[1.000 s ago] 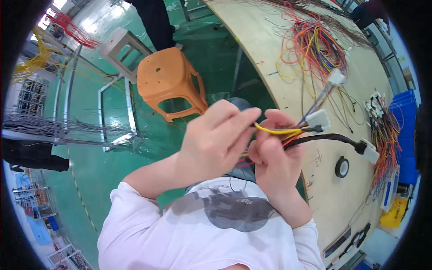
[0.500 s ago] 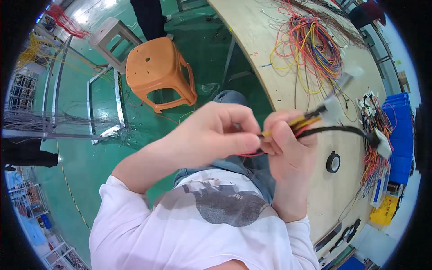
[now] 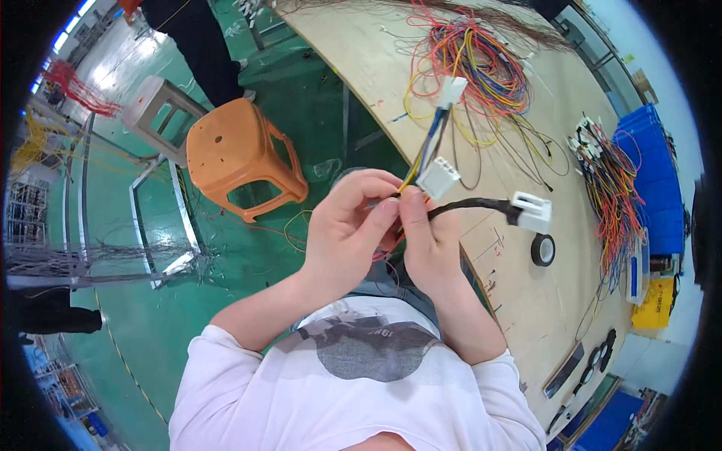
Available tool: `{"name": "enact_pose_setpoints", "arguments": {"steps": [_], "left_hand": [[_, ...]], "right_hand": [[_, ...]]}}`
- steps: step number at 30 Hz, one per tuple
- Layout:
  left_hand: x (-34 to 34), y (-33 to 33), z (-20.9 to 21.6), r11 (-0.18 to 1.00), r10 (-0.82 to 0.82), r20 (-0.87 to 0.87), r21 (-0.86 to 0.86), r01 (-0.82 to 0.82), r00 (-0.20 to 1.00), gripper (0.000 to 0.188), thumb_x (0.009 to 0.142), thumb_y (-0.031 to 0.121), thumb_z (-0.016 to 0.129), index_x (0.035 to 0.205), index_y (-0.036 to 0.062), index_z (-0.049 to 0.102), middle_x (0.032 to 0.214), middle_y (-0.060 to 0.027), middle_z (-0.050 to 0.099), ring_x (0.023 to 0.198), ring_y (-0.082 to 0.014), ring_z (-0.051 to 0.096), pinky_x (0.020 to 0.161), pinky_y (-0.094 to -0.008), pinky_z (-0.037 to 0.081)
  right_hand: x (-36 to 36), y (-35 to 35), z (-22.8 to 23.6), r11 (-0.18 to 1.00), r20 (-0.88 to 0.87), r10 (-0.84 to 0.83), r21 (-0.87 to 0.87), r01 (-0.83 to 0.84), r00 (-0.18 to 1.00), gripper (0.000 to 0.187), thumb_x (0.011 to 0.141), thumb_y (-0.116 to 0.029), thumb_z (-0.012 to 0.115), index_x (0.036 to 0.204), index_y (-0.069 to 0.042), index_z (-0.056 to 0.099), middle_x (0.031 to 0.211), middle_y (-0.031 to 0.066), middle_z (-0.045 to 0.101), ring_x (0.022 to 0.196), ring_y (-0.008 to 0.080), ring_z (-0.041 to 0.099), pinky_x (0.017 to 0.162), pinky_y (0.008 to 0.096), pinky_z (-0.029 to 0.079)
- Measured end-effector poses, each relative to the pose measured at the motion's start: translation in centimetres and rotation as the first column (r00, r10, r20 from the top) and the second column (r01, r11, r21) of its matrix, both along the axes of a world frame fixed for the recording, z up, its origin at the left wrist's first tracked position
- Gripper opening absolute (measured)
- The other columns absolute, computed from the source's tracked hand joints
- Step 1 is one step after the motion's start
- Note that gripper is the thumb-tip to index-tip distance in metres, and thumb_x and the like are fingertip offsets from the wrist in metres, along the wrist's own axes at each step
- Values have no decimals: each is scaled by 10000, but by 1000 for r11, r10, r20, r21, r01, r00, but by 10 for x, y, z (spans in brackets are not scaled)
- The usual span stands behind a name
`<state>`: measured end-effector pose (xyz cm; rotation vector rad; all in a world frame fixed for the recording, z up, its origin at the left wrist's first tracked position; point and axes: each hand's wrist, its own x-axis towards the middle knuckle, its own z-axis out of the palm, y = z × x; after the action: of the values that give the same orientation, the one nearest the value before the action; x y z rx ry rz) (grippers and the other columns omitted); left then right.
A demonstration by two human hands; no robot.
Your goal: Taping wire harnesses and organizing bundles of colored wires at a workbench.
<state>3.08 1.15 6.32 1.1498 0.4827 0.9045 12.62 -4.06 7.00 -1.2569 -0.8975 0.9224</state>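
Observation:
Both of my hands meet above my lap, pinching a wire harness (image 3: pixel 474 204) between them. My left hand (image 3: pixel 342 229) is closed, thumb and fingertips on the wires near the right thumb. My right hand (image 3: pixel 430 244) is closed around the same bundle, its thumb uppermost. Out of the grip come yellow, blue and black wires ending in a white connector (image 3: pixel 453 92). A second white connector (image 3: pixel 438 179) sits just above the right thumb. To the right, a black-wrapped branch ends in a third white connector (image 3: pixel 532 212). Thin red wires show below the fingers; the gripped part is mostly hidden.
On the wooden table (image 3: pixel 519 301) lie a coil of coloured wires (image 3: pixel 481 68), a black tape roll (image 3: pixel 542 249) and a heap of harnesses (image 3: pixel 613 195) beside a blue bin (image 3: pixel 650 177). An orange stool (image 3: pixel 229 143) stands left; a person's legs (image 3: pixel 195 52) are behind it.
My hands and the harness have shifted left in view and drawn closer together. The connectors have swung, now fanning upward and right. The camera view has shifted as well.

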Motion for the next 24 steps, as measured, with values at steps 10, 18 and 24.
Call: {"name": "enact_pose_setpoints", "arguments": {"steps": [10, 18, 24], "left_hand": [[1, 6, 8, 877, -310, 47, -371, 305, 949, 300, 891, 284, 393, 999, 34, 522, 734, -4, 535, 501, -36, 421, 436, -165, 360], [16, 10, -1, 999, 48, 56, -12, -47, 997, 169, 853, 122, 480, 876, -22, 565, 864, -64, 586, 798, -105, 538, 743, -253, 430], [15, 19, 10, 990, 102, -5, 101, -101, 995, 192, 873, 128, 442, 879, -35, 544, 758, -51, 589, 675, -71, 543, 633, -184, 429]], "right_hand": [[18, -3, 0, 952, -172, 306, 33, -305, 936, 352, 898, -330, 355, 751, -33, 472, 587, 24, 505, 492, 78, 475, 439, 211, 375], [11, 4, -7, 963, 582, -269, 152, 223, 767, 198, 865, -113, 428, 908, 38, 549, 804, 112, 562, 747, 164, 529, 659, 272, 404], [21, 23, 22, 900, 506, -389, 388, 199, 770, 152, 801, -121, 495, 832, 23, 533, 828, 161, 532, 731, 275, 508, 631, 353, 390]]}}
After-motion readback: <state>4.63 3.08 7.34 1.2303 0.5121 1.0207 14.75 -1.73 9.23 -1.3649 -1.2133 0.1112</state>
